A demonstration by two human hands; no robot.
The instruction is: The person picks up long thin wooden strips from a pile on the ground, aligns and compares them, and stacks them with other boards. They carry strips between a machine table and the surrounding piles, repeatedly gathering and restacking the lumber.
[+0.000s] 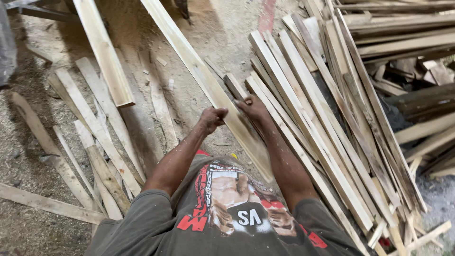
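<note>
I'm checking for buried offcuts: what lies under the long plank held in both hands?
Under the long plank gripped by the left hand and right hand: sawdust-covered ground and a shorter strip. Anything directly beneath is hidden.

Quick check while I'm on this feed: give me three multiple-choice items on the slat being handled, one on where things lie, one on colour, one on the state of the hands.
1. Where does the big pile of wooden slats lie relative to the person?
A. On their right
B. On their left
C. Behind them

2. What colour is the person's T-shirt?
A. White
B. Grey with a red and white print
C. Bright yellow

3. How is the long pale slat held?
A. Lying untouched on the ground
B. By one hand only
C. By both hands

Answers: 1 A, the dense pile fills the right side of the view. 2 B, grey cloth shows around the print. 3 C, the left hand and the right hand both close on it, one on each edge.
</note>
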